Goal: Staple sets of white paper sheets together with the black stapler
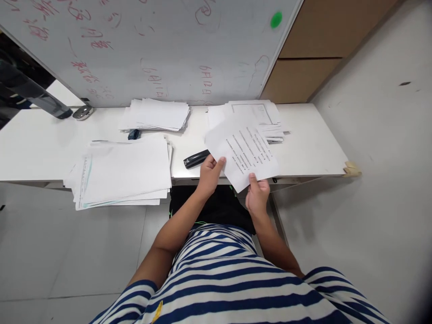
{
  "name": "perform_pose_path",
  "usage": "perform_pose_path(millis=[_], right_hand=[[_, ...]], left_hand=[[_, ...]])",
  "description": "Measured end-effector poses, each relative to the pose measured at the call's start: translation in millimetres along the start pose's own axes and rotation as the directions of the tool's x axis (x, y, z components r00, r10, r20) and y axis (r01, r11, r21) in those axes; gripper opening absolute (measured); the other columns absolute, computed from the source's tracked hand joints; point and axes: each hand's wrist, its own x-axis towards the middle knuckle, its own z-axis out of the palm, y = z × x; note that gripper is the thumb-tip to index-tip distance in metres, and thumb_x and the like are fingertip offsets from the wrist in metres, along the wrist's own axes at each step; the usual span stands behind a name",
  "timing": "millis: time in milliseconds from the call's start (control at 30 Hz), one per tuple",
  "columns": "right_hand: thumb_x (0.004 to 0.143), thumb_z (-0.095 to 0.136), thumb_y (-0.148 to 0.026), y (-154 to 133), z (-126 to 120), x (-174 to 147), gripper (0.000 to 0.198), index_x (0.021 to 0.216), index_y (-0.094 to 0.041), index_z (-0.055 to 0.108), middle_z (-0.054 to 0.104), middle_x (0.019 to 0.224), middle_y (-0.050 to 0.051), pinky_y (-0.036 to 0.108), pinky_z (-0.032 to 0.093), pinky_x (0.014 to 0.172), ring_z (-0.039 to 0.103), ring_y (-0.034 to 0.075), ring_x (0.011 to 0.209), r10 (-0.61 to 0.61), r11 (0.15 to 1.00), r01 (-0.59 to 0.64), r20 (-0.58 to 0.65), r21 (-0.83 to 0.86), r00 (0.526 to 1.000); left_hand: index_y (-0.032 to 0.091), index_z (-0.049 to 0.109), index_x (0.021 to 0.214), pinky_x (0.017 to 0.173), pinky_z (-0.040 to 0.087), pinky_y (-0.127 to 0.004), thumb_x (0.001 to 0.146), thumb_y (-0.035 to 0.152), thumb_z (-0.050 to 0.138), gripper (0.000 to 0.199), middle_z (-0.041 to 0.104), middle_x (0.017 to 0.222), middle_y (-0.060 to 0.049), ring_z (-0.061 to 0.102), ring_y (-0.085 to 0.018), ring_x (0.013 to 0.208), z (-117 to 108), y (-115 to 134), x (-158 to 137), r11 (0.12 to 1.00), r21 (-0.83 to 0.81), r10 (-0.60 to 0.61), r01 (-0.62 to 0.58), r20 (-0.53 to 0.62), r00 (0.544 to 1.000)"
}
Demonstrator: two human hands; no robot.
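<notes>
A printed sheet of paper [243,153] is held tilted over the front edge of the desk. My left hand [209,176] pinches its left corner between thumb and fingers. On its near right edge my right hand [258,194] grips it with the thumb on top. Whether more than one sheet is held, I cannot tell. Just left of the paper lies a black stapler [196,159], close to my left fingers. Behind the held paper is a loose stack of papers [270,112], partly covered by it.
A large paper stack [128,171] overhangs the front edge of the white desk [303,148] at left. Another stack [158,114] lies behind it, near a small dark object [134,134]. A mouse [83,112] and dark bottle [37,90] are far left. A whiteboard [168,49] stands behind.
</notes>
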Motion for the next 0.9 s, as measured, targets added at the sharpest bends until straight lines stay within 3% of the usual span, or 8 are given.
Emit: perform_pose_path(millis=[200, 367, 500, 733, 800, 900], right_hand=[[0.081, 0.068, -0.042, -9, -29, -3, 0.029, 0.104, -0.024, 0.073, 0.074, 0.111, 0.007, 0.053, 0.045, 0.108, 0.066, 0.028, 0.114, 0.01, 0.98, -0.008, 0.012, -0.201, 1.0], [0.081, 0.068, -0.039, -18, -40, -9, 0.025, 0.099, -0.023, 0.075, 0.076, 0.106, 0.007, 0.052, 0.049, 0.105, 0.067, 0.03, 0.112, -0.006, 0.946, 0.018, 0.038, -0.324, 0.999], [0.081, 0.069, -0.037, -21, -50, -6, 0.025, 0.099, -0.022, 0.076, 0.076, 0.106, 0.007, 0.048, 0.052, 0.1, 0.069, 0.03, 0.107, -0.077, 0.906, 0.089, 0.047, -0.414, 0.996], [0.08, 0.07, -0.042, -29, -65, 7, 0.031, 0.088, -0.013, 0.076, 0.077, 0.092, 0.01, 0.041, 0.055, 0.088, 0.071, 0.028, 0.092, -0.173, 0.827, 0.147, 0.003, -0.543, 0.985], [0.079, 0.072, -0.044, -31, -67, 12, 0.032, 0.087, -0.013, 0.075, 0.076, 0.089, 0.009, 0.041, 0.055, 0.087, 0.071, 0.027, 0.089, -0.189, 0.843, 0.136, -0.05, -0.52, 0.981], [0.078, 0.073, -0.044, -31, -70, 23, 0.033, 0.091, -0.013, 0.073, 0.074, 0.087, 0.008, 0.041, 0.055, 0.087, 0.07, 0.025, 0.09, -0.187, 0.916, 0.124, -0.134, -0.381, 0.973]], left_hand=[[0.019, 0.064, 0.081, 0.073, 0.051, -0.028, 0.078, 0.04, 0.074, 0.024, 0.066, 0.069, 0.001, 0.063, -0.012, 0.07, -23, 17, 19, 0.994, 0.092, 0.059, -0.051, -0.089, 0.994], [0.02, 0.06, 0.083, 0.071, 0.05, -0.026, 0.078, 0.039, 0.073, 0.023, 0.061, 0.065, 0.004, 0.06, -0.01, 0.066, -29, 20, 24, 0.993, 0.093, 0.086, -0.075, -0.123, 0.989], [0.02, 0.061, 0.084, 0.066, 0.048, -0.024, 0.078, 0.032, 0.069, 0.015, 0.063, 0.072, 0.003, 0.059, -0.01, 0.067, -37, 23, 28, 0.973, 0.213, 0.117, -0.092, -0.105, 0.988], [0.02, 0.064, 0.081, 0.062, 0.045, -0.024, 0.077, 0.019, 0.057, 0.008, 0.067, 0.071, 0.003, 0.06, -0.011, 0.065, -49, 32, 22, 0.863, 0.504, 0.002, -0.004, 0.003, 1.0], [0.02, 0.065, 0.082, 0.065, 0.046, -0.024, 0.079, 0.02, 0.056, 0.01, 0.07, 0.077, 0.001, 0.064, -0.013, 0.071, -50, 35, 17, 0.851, 0.525, -0.015, -0.021, 0.064, 0.998], [0.021, 0.067, 0.089, 0.076, 0.05, -0.027, 0.083, 0.028, 0.057, 0.013, 0.074, 0.088, -0.002, 0.068, -0.016, 0.086, -51, 41, 10, 0.843, 0.528, -0.04, -0.099, 0.244, 0.969]])
